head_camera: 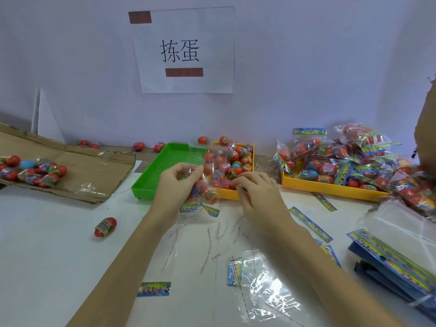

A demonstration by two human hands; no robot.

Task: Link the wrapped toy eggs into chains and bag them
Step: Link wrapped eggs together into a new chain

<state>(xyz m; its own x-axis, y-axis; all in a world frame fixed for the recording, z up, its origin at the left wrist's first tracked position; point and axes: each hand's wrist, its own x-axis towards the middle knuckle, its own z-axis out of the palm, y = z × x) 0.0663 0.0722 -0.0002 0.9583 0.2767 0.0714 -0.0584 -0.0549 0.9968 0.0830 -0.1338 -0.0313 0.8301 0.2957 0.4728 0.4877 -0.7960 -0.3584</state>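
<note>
Both hands up on a clear bag of wrapped eggs, right over the trays.

The left hand (178,179) pinches the clear bag (212,173) near its upper left edge, with a few wrapped toy eggs (203,193) bunched at the bottom of it (red ones mostly, one with a striped label). The right hand (256,188) has its fingers curled at the bag's lower right side, looks like it's gripping the plastic there, though the fingertips are partly hidden. The bag hangs in front of the small yellow tray (230,195) full of loose eggs, beside the green tray (151,180). One stray egg (105,227) lies on the white table (59,244), and finished bags pile up in the big yellow tray (330,187) to the right.
</note>
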